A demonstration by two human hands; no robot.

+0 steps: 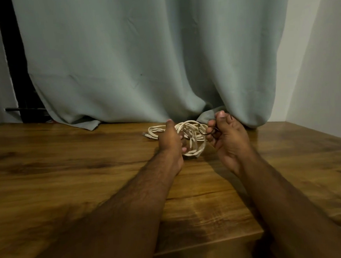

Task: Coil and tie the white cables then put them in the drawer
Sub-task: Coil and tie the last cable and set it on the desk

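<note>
Head view: looped white cables on glossy wooden table.

White cables in loose coil on wooden tabletop, between both hands.
</note>
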